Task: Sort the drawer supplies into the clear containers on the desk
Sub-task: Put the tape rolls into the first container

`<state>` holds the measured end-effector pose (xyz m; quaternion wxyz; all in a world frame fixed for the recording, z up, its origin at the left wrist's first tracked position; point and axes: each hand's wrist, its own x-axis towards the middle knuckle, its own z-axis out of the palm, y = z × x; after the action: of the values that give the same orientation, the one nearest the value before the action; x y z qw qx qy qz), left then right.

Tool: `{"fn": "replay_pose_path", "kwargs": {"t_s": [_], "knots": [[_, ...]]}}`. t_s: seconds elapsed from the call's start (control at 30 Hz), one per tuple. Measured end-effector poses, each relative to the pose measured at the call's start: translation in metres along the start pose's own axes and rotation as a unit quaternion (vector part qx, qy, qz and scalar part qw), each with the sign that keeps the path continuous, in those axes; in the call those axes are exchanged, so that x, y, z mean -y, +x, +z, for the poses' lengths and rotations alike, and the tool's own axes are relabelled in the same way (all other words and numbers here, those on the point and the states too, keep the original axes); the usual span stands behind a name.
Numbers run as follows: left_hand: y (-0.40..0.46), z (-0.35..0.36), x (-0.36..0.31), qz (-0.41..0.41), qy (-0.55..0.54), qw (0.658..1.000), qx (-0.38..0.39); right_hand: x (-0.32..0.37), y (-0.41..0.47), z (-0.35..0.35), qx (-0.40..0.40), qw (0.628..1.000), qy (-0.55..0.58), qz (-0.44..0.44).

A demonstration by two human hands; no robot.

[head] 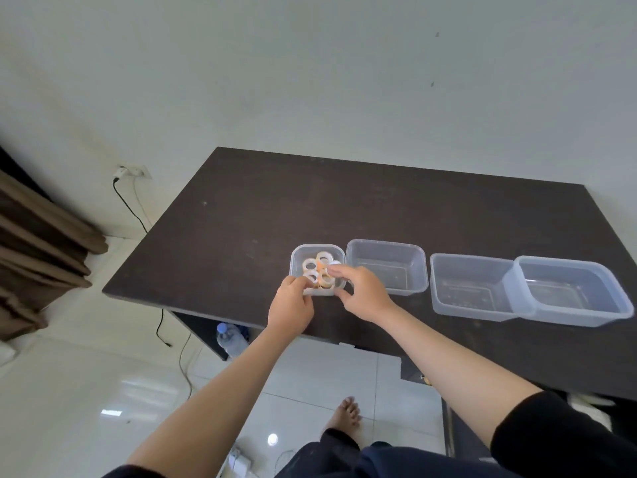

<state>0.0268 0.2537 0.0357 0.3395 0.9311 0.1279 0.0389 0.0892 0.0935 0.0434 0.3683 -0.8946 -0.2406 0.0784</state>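
A small square clear container point(299, 254) stands near the front edge of the dark desk point(310, 201) and holds several rolls of tape point(323, 259). My left hand point(291, 305) grips the container's near left corner with curled fingers. My right hand point(362, 293) reaches over the container's right side; its fingers touch a roll at the rim while the thumb sits by the near right corner. Three larger clear containers stand to the right: one point(387, 265) beside the small one, then one point(470, 288) partly overlapped by another point(572, 291).
A water bottle point(230, 339) stands in the open space under the desk's left end. A black cable point(129, 208) runs from a wall socket down to the tiled floor. Brown curtains point(38, 250) hang at the left. My bare foot point(344, 414) is on the floor.
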Motion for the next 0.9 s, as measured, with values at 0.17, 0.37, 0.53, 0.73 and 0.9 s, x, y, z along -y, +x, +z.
{"fn": "replay_pose_path", "kwargs": {"t_s": [0.17, 0.37, 0.53, 0.73, 0.9], "knots": [[-0.038, 0.016, -0.003, 0.008, -0.023, 1.0, 0.015, -0.005, -0.048, 0.0, -0.029, 0.998, 0.034, 0.053], [-0.077, 0.051, -0.022, 0.035, -0.042, 0.997, 0.054, -0.028, -0.116, -0.004, -0.073, 0.99, 0.047, 0.112], [-0.104, 0.095, -0.052, 0.073, -0.042, 0.989, 0.119, -0.064, -0.172, -0.017, -0.066, 0.983, 0.034, 0.166], [-0.139, 0.159, -0.105, 0.072, -0.054, 0.982, 0.168, -0.128, -0.233, -0.051, -0.017, 0.973, 0.017, 0.231], [-0.175, 0.22, -0.153, 0.06, -0.056, 0.971, 0.223, -0.187, -0.286, -0.089, -0.007, 0.958, 0.006, 0.288]]}}
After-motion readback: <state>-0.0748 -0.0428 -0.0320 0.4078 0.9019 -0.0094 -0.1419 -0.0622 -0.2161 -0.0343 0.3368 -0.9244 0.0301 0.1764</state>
